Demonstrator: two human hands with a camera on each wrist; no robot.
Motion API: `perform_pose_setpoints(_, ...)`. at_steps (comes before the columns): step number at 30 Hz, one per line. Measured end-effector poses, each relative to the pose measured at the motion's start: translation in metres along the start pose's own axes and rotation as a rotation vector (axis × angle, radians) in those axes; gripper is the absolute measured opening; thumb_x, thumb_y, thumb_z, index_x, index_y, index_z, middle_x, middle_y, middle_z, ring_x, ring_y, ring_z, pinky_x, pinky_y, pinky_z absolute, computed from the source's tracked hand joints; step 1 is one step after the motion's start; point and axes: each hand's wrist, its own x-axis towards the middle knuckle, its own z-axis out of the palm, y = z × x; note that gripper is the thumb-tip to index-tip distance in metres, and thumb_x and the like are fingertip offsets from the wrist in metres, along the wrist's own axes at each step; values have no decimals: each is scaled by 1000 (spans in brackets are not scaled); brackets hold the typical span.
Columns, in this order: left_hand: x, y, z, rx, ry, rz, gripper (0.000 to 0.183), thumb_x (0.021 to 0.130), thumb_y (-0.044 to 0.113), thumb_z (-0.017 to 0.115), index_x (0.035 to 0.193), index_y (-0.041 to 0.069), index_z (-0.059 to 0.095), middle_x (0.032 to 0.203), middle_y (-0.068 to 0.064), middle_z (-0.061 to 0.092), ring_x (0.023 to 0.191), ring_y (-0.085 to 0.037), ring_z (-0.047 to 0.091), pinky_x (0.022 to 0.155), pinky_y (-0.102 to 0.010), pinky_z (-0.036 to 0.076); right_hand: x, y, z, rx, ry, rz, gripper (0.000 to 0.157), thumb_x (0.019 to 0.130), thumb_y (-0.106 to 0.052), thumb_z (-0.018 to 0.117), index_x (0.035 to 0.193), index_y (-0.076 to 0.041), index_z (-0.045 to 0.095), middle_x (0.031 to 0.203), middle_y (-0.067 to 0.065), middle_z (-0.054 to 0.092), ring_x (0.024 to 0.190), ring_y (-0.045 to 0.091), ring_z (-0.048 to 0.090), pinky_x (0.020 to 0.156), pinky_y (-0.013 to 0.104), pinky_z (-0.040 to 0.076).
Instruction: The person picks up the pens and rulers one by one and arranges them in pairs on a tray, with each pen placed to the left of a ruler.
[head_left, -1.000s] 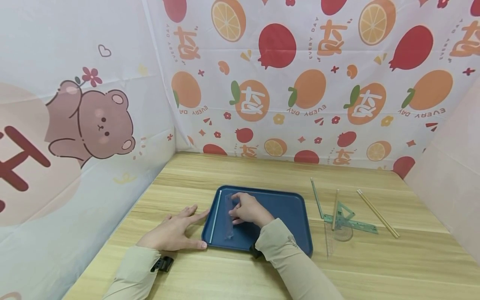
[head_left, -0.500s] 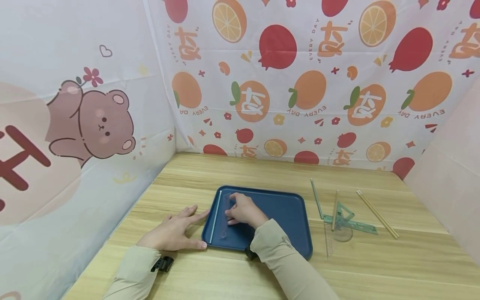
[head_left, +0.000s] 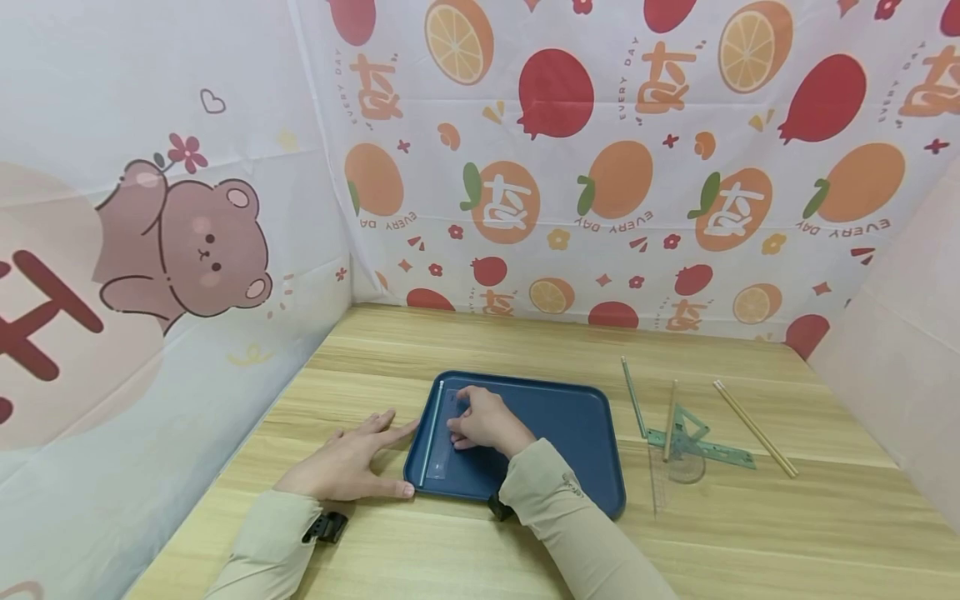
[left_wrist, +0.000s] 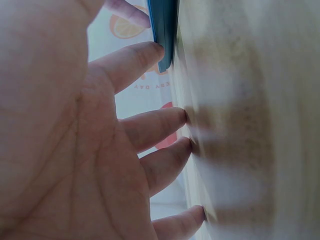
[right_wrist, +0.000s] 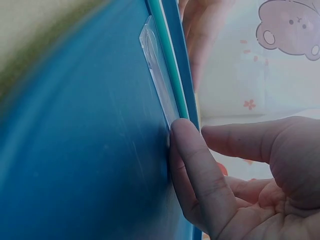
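In the head view a clear plastic ruler (head_left: 439, 463) lies flat in the blue tray (head_left: 555, 425), just right of a green pencil (head_left: 431, 433) along the tray's left side. My right hand (head_left: 491, 421) is over the tray, its fingertips touching the ruler's right edge. The right wrist view shows those fingers against the ruler (right_wrist: 157, 75) while the thumb stands apart from it. My left hand (head_left: 348, 462) lies spread at the tray's left edge. In the left wrist view one finger touches the tray's side (left_wrist: 162, 30) and others rest on the table.
Right of the tray lie a green pencil (head_left: 632, 396), a gold pencil (head_left: 670, 425), a green ruler (head_left: 731, 454), a green set square (head_left: 699, 427), a clear protractor (head_left: 686, 471) and gold pencils (head_left: 757, 429). A clear measuring piece (head_left: 657, 492) is nearby. Printed cloth walls (head_left: 555, 192) enclose the table.
The ruler has moved left and down, from raised in the right hand to flat beside the pencil. My right hand has shifted slightly left; the left hand has stayed put.
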Motion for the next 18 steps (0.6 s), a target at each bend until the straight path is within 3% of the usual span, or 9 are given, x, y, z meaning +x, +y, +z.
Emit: perform_pose_setpoints(18,-1,1,-1,-3,-1,-5,104,81,73,81,166,24,44,171,-33,32,158,-57,30,110,-92,23,0,4,-6,-1,-13,-11,55,103,-10,73,154,-4,52,102,13,66,82,21,75,72,34,67)
